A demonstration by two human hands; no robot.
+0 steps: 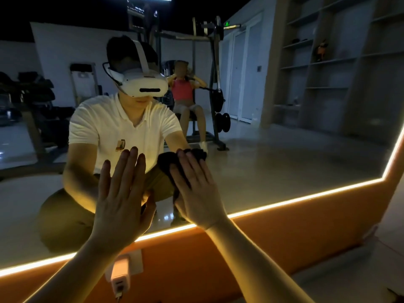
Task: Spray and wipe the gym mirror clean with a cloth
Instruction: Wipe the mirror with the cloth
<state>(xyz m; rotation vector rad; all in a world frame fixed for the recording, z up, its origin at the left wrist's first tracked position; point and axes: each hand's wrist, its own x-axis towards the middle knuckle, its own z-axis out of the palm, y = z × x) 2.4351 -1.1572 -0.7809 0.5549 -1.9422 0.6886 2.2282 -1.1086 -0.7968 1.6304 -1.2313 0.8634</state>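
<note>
Both forearms fill the bottom of the shot, bare, reaching out and up to the glass. So the cloth is a dark bunched rag, pinned against the lower part of the mirror under the right hand. Fingers on that hand are straight, pointing up and a bit left. They're pressing rather than gripping, and the rag sticks out past the fingertips and on the thumb side. Left hand is just beside it, holding nothing, with the palm flat on the glass and the fingers straight, slightly spread and pointing up. Looks like it's bracing.

My read: this is the wiping step. No spray bottle anywhere in shot, and I can't tell whether the glass is wet. Next move needs steady palm pressure while sliding the rag across, without letting it slip out from under those flat fingers. The bare left palm probably leaves prints too, so that patch wants a pass as well.

Outward from there, a glowing LED strip runs along the mirror's bottom edge, with an orange wall below it. A white charger is plugged into a socket down low between the arms. Reflection shows the crouching person in a headset, plus a weight machine behind.
</note>
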